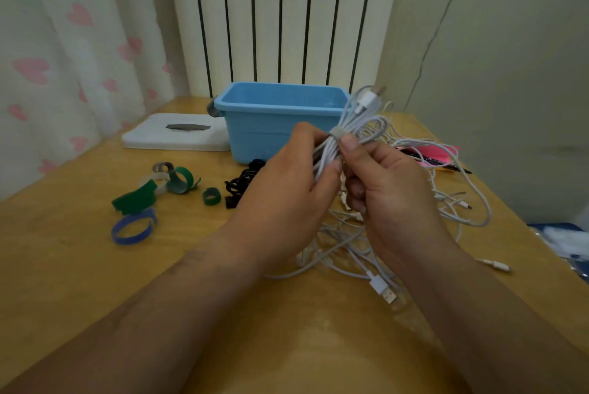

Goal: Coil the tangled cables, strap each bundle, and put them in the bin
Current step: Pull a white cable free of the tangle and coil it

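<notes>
Both hands hold a coiled white cable bundle (pixel 357 126) raised in front of the blue bin (pixel 255 126). A grey strap (pixel 338 132) wraps the bundle's middle. My left hand (pixel 287 183) grips the bundle's lower part from the left. My right hand (pixel 389 183) pinches it just under the strap, thumb on top. A tangle of white cables (pixel 350 250) lies on the table beneath and to the right of my hands. A black coiled cable (pixel 242 183) lies by the bin's front.
Loose straps lie at the left: green ones (pixel 137 199), a blue loop (pixel 132 229), a small green ring (pixel 211 196). A white lid (pixel 178 135) sits left of the bin. Pink paper (pixel 436 154) lies at the right. A radiator and curtain stand behind the wooden table (pixel 95 266).
</notes>
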### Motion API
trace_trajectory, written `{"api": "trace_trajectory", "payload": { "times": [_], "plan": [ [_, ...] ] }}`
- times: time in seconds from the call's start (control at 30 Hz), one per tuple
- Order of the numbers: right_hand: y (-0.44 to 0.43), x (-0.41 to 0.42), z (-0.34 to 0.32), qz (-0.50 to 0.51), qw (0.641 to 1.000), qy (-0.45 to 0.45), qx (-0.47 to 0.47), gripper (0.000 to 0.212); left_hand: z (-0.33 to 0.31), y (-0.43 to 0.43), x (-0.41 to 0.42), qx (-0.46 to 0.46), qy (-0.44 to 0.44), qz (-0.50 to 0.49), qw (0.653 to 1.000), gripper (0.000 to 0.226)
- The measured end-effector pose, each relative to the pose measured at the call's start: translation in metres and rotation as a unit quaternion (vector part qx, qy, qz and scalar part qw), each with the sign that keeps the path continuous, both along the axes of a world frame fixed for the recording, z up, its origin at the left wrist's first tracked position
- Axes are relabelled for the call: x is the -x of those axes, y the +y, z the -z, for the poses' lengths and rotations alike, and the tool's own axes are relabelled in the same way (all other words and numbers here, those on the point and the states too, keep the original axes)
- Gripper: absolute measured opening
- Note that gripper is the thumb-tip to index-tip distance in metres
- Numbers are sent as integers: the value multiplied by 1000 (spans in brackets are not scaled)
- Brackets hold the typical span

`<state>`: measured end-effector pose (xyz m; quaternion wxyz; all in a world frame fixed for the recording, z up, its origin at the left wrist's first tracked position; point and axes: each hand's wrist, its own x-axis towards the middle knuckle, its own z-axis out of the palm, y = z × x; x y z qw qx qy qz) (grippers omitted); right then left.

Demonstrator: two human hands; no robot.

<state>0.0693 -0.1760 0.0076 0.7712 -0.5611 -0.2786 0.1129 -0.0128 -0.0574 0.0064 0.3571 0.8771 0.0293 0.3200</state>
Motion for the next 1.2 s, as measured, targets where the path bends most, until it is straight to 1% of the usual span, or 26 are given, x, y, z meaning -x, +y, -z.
{"api": "trace_trajectory", "payload": {
  "times": [0.1,0.17,0.3,0.4,0.47,0.57,0.63,0.67,0.7,0.73,0.77,0.8,0.87,0.9,0.93,0.97,1.0,1.1,1.13,1.2],
  "plan": [
    [0,-1,2,2,1000,2,2,21,-3,-2,-1,81,-25,8,996,25],
    [0,-2,2,-7,1000,8,0,18,-4,-2,0,128,-32,21,991,27],
    [2,-4,3,-30,998,47,-14,16,-5,-4,0,180,-20,36,983,28],
    [3,-6,5,-45,998,47,-18,16,-9,0,2,246,-2,60,967,28],
    [2,-6,5,-51,998,39,-14,13,-12,3,2,304,22,99,947,26],
    [0,-6,4,-97,995,27,-16,12,-17,5,3,413,62,187,889,29],
    [-1,-5,3,-131,991,31,-23,21,-19,5,5,462,87,232,852,33],
    [-2,-6,3,-139,989,33,-25,25,-19,4,7,471,96,243,843,35],
    [-3,-6,2,-141,989,31,-24,27,-18,3,6,471,103,242,842,36],
    [-3,-7,2,-136,990,26,-22,28,-17,2,6,461,104,232,850,38],
    [-3,-7,1,-126,992,22,-24,29,-15,0,6,438,97,213,868,41],
    [-3,-8,1,-109,993,20,-27,29,-14,-1,5,402,85,187,892,42],
    [-4,-10,1,-63,997,20,-34,25,-11,-4,5,299,65,127,944,40],
    [-4,-11,2,-48,998,16,-32,25,-10,-4,6,240,59,105,963,37],
    [-4,-11,2,-42,999,11,-28,27,-9,-5,7,190,55,97,975,33],
    [-5,-12,3,-40,999,6,-24,29,-9,-7,7,160,51,99,981,28],
    [-6,-13,3,-39,999,5,-23,30,-9,-9,8,156,45,106,981,25],
    [-9,-17,1,-72,997,23,-35,27,-12,-8,7,222,34,126,966,34],
    [-9,-18,1,-90,995,22,-35,29,-14,-6,8,237,40,132,962,37],
    [-11,-19,-1,-119,993,13,-17,41,-17,-1,10,237,59,150,958,43]
  ]
}}
